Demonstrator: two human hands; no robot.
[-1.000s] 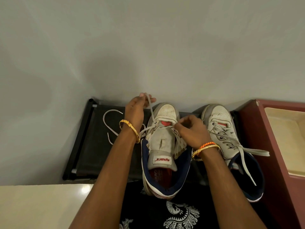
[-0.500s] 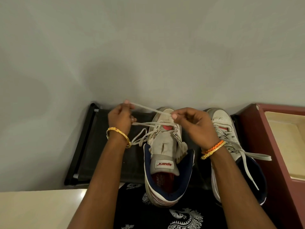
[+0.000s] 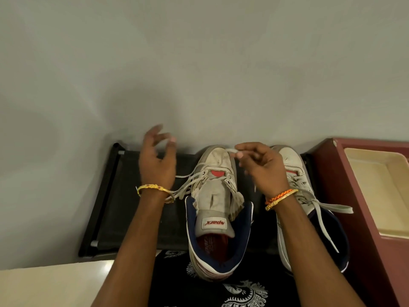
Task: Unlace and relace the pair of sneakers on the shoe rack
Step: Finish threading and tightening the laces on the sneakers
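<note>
Two scuffed sneakers (image 3: 218,196) trail flat laces (image 3: 188,187).

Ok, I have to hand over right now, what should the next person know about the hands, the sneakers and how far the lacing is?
Left hand: raised over the shoe rack, fingers loose; motion blur hides whether it holds lace.
Right hand: pinching a lace end above the toe of the left sneaker.
Left sneaker: tongue out, lace through the lowest eyelets only, loose strands trailing left.
Right sneaker: beside it on the rack, laced, ends lying loose.
Left to do: finish the left sneaker's lacing; the right sneaker's stage is unclear.
</note>
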